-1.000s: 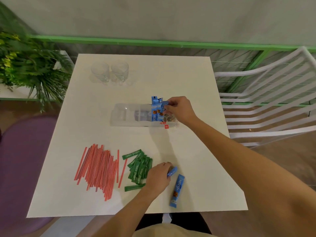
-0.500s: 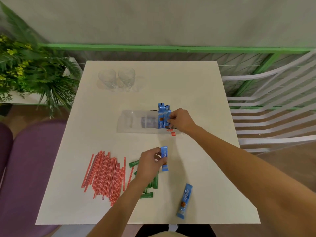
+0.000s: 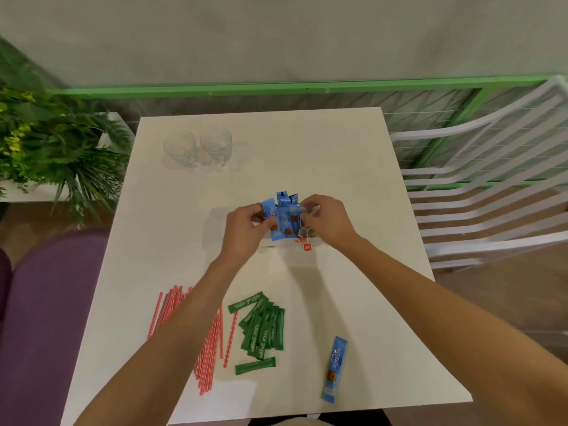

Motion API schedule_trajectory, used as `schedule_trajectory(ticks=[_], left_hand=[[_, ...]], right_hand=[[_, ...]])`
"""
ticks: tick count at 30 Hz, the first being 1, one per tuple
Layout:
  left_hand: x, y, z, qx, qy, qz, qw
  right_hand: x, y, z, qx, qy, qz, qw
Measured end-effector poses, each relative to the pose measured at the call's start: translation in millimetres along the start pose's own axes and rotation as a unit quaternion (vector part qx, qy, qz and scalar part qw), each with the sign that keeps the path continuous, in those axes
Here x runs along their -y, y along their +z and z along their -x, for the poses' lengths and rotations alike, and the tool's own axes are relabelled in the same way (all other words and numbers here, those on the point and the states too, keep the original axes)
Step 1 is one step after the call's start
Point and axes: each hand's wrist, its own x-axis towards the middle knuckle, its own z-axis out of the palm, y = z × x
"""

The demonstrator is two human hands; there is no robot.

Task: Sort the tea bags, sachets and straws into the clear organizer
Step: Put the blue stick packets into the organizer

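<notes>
The clear organizer (image 3: 215, 223) stands mid-table, mostly hidden behind both hands. Several blue sachets (image 3: 288, 217) stand upright in it. My left hand (image 3: 246, 230) pinches one more blue sachet (image 3: 269, 210) against the left side of that bunch. My right hand (image 3: 326, 223) grips the bunch from the right with curled fingers. Tea bags with red tags (image 3: 307, 247) sit in the organizer's right end. Near me lie a pile of red straws (image 3: 211, 348), partly under my left forearm, a heap of green sachets (image 3: 265, 325) and one loose blue sachet (image 3: 335, 368).
Two empty glasses (image 3: 198, 148) stand at the table's far left. A white slatted chair (image 3: 491, 186) is to the right, a purple seat (image 3: 46, 302) to the left, and a green plant (image 3: 46, 142) at the far left.
My left hand picked a blue sachet off the near table and carried it up to the organizer, beside the standing bunch. My right hand stayed at the bunch. The camera shifted slightly.
</notes>
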Motion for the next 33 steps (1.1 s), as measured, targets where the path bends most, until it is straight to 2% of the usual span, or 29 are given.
schedule_trajectory(ticks=[3, 5, 8, 11, 13, 17, 22, 29, 33], left_hand=[[-1, 1, -17, 0.012, 0.001, -0.011, 1.000], [-2, 5, -25, 0.025, 0.003, -0.018, 1.000], [2, 12, -34, 0.046, -0.009, -0.040, 0.998], [7, 21, -40, 0.076, -0.011, -0.086, 0.993], [10, 25, -41, 0.092, -0.017, -0.115, 0.989], [19, 28, -42, 0.108, -0.030, -0.170, 0.979], [24, 28, -36, 0.089, -0.029, -0.153, 0.984], [23, 23, -29, 0.014, 0.054, -0.076, 0.995], [23, 23, -29, -0.006, 0.027, -0.081, 0.996]], right_hand=[[-4, -13, 21, -0.054, -0.010, -0.067, 0.996], [-15, -21, 37, -0.065, -0.002, -0.071, 0.995], [-49, -20, 64, -0.010, 0.042, -0.047, 0.998], [-84, -10, 91, 0.062, 0.082, 0.037, 0.994], [-103, -3, 108, 0.109, 0.100, 0.108, 0.983], [-121, 9, 142, 0.179, 0.129, 0.180, 0.959], [-123, 25, 167, 0.219, 0.090, 0.240, 0.942], [-124, 29, 174, 0.247, 0.024, 0.269, 0.931], [-130, 21, 175, 0.242, 0.006, 0.303, 0.922]])
